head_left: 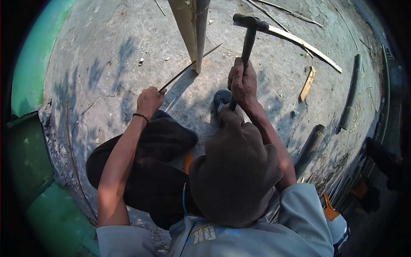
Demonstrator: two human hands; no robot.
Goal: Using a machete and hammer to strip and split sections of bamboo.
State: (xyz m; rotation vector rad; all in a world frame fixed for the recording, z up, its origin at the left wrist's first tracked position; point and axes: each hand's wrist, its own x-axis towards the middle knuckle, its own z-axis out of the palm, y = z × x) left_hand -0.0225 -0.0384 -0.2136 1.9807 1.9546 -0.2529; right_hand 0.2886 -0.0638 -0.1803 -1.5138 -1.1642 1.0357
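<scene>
My left hand (150,102), with a dark beaded bracelet at the wrist, is closed round the near end of a long, thin, dark pointed tool (174,79). Whether it is a blade seen edge-on or a rod I cannot tell. It meets the lower end of an upright pale piece of wood (188,30), and its tip shows on the far side. My right hand (244,83) grips a hammer (248,47) by the handle. The hammer's dark head is raised, to the right of the wood and apart from it.
On the rough concrete ground (107,55) lie a long pale wooden strip (306,44), a short wood offcut (307,84) and two dark pole pieces (352,92). A green panel (36,55) lines the left side. An orange-and-white object (332,212) sits at lower right. My bent knees are close below my hands.
</scene>
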